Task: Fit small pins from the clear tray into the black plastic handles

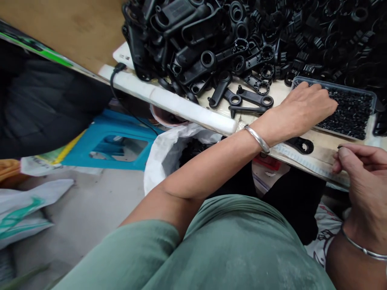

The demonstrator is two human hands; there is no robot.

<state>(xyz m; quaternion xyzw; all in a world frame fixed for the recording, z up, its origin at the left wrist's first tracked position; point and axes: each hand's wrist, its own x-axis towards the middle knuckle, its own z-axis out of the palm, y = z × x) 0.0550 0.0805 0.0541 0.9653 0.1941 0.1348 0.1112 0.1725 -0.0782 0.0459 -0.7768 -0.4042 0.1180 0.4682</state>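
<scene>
My left hand [313,102] reaches over the near left side of a clear plastic box [375,106] filled with small black pieces [352,112]. Its fingers curl downward, and their tips and anything in them are hidden behind the knuckles. My right hand [367,173], at the right edge of the view, pinches a tiny dark piece [340,147] between thumb and forefinger. Between the two hands, a black plastic crank arm with a ring end [304,146] lies near the table edge, partly covered by my left wrist.
A big heap of black plastic arms [193,36] and ring-shaped parts [305,32] covers the table's far side. Several loose arms [254,96] lie nearer. White padding [169,100] lines the edge. Below are a white sack [160,157] with black parts and a blue stool [121,141].
</scene>
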